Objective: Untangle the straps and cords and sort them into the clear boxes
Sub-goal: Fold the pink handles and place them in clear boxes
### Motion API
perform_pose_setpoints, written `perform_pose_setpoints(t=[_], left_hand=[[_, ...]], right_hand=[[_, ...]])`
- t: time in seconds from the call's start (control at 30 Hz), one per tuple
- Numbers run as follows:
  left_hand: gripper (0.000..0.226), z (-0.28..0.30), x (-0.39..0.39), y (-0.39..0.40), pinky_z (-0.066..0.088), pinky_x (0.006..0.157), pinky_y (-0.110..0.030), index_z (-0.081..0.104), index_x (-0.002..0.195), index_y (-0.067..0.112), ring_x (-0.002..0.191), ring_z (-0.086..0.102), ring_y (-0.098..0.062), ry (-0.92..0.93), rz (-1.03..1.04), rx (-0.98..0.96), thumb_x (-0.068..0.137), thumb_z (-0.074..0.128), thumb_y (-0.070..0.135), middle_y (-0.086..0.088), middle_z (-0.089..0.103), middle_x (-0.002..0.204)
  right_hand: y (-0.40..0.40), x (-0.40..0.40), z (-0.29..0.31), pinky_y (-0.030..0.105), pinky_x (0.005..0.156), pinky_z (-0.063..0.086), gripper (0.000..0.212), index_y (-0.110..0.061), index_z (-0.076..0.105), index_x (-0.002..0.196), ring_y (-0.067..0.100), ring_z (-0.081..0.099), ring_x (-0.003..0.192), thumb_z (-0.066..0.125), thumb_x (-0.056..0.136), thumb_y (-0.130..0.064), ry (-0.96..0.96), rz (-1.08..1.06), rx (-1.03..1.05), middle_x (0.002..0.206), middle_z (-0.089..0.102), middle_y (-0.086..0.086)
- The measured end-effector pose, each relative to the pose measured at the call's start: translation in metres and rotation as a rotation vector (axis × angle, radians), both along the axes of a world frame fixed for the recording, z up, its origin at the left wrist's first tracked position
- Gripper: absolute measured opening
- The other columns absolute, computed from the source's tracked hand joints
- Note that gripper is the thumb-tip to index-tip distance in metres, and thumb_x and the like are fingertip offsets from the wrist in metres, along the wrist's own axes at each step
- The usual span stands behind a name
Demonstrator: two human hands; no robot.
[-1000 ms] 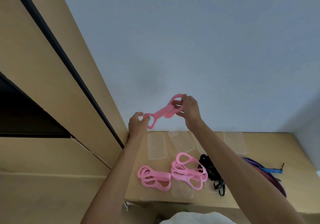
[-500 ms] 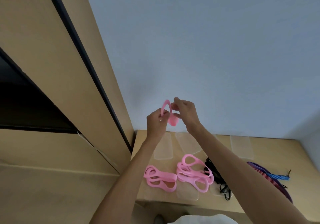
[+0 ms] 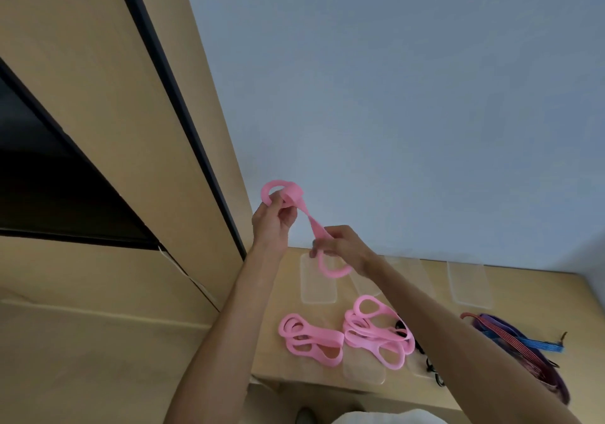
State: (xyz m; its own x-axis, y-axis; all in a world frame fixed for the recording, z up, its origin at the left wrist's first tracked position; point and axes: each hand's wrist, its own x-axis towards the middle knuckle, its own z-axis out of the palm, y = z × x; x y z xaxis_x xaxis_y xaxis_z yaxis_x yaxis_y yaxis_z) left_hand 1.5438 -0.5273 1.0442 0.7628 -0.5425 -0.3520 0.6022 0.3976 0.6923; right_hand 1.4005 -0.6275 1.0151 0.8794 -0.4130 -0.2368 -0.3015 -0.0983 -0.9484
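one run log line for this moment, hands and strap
left hand: grips upper loop | right hand: pinches lower end | pink strap: twisted, held above table | clear boxes: strap not in one

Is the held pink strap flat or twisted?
Twisted: the pink strap narrows mid-span between the left hand and right hand, both gripping its end loops.

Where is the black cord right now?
In the head view, the black cord lies on the wooden table, right of the pink strap pile and partly hidden beneath the right forearm.

Twisted pink strap (image 3: 309,223) between both raised hands (image 3: 307,232)
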Motion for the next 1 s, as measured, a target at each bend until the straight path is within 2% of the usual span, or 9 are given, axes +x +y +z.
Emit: perform_pose_setpoints(t=[0.1,0.23,0.3,0.4,0.57,0.7,0.8,0.9,1.0], left_hand=[[0.007,-0.009,0.005,0.007,0.058,0.063,-0.024,0.068,0.095,0.006,0.082,0.065,-0.017,0.022,0.061,0.032,0.097,0.061,0.006,-0.008,0.067,0.093],[0.013,-0.012,0.009,0.012,0.059,0.063,-0.022,0.065,0.11,0.002,0.086,0.061,-0.019,0.057,0.086,0.021,0.099,0.058,0.003,-0.012,0.065,0.099],[0.014,-0.012,0.013,0.013,0.059,0.065,-0.023,0.064,0.111,0.002,0.087,0.061,-0.019,0.051,0.081,0.025,0.099,0.057,0.003,-0.012,0.065,0.1],[0.008,-0.011,0.016,0.014,0.058,0.066,-0.025,0.066,0.098,0.006,0.078,0.063,-0.015,-0.02,0.048,0.053,0.099,0.058,0.004,-0.008,0.067,0.094],[0.016,-0.015,0.022,0.009,0.059,0.067,-0.028,0.069,0.082,0.014,0.075,0.072,-0.012,-0.185,0.044,0.184,0.096,0.065,0.01,0.0,0.073,0.078],[0.03,-0.022,0.024,0.006,0.06,0.067,-0.027,0.072,0.067,0.026,0.086,0.073,-0.013,-0.299,0.091,0.335,0.094,0.066,0.014,0.002,0.072,0.079],[0.032,-0.029,0.024,0.007,0.06,0.07,-0.025,0.072,0.067,0.027,0.086,0.073,-0.009,-0.415,0.092,0.416,0.094,0.064,0.012,0.008,0.071,0.075],[0.022,-0.036,0.016,0.006,0.06,0.069,-0.025,0.068,0.07,0.02,0.077,0.071,-0.006,-0.532,0.078,0.479,0.09,0.065,0.01,0.007,0.069,0.072],[0.01,-0.037,0.006,-0.002,0.06,0.068,-0.025,0.068,0.077,0.012,0.075,0.069,-0.012,-0.644,0.043,0.53,0.088,0.067,0.012,0.003,0.069,0.074]], right_hand=[[-0.004,0.002,-0.002,0.038,0.093,0.051,0.042,0.002,0.065,0.094,0.03,0.07,0.097,0.073,0.067,-0.029,-0.034,-0.021,0.201,0.098,0.073,0.02],[-0.008,0.005,-0.005,0.044,0.08,0.053,0.039,-0.009,0.053,0.1,0.039,0.064,0.078,0.054,0.092,-0.047,-0.026,-0.023,0.637,0.089,0.065,0.029],[-0.011,0.005,-0.009,0.046,0.08,0.048,0.033,-0.01,0.054,0.093,0.036,0.058,0.074,0.044,0.096,-0.041,-0.011,-0.077,0.764,0.085,0.061,0.025],[-0.012,0.006,-0.012,0.039,0.074,0.046,0.012,-0.012,0.054,0.092,0.032,0.059,0.074,0.045,0.087,-0.018,0.088,-0.076,0.652,0.082,0.059,0.019],[-0.009,0.01,-0.018,0.028,0.064,0.052,0.03,-0.011,0.062,0.105,0.019,0.063,0.073,0.057,0.08,0.006,0.246,0.036,0.092,0.088,0.063,0.008],[-0.011,0.01,-0.02,0.03,0.063,0.057,0.028,-0.009,0.066,0.103,0.018,0.07,0.068,0.067,0.077,0.0,0.093,-0.204,0.214,0.083,0.07,0.01],[-0.017,0.011,-0.013,0.032,0.06,0.054,0.039,-0.008,0.061,0.108,0.02,0.064,0.061,0.074,0.072,-0.01,-0.047,-0.426,0.324,0.078,0.071,0.011],[-0.021,0.014,-0.001,0.034,0.06,0.053,0.032,-0.007,0.062,0.103,0.023,0.059,0.062,0.076,0.076,-0.016,-0.148,-0.431,0.406,0.075,0.068,0.01],[-0.019,0.021,0.011,0.039,0.071,0.058,0.015,-0.008,0.068,0.097,0.026,0.064,0.07,0.069,0.083,-0.014,-0.26,-0.376,0.497,0.083,0.068,0.014]])
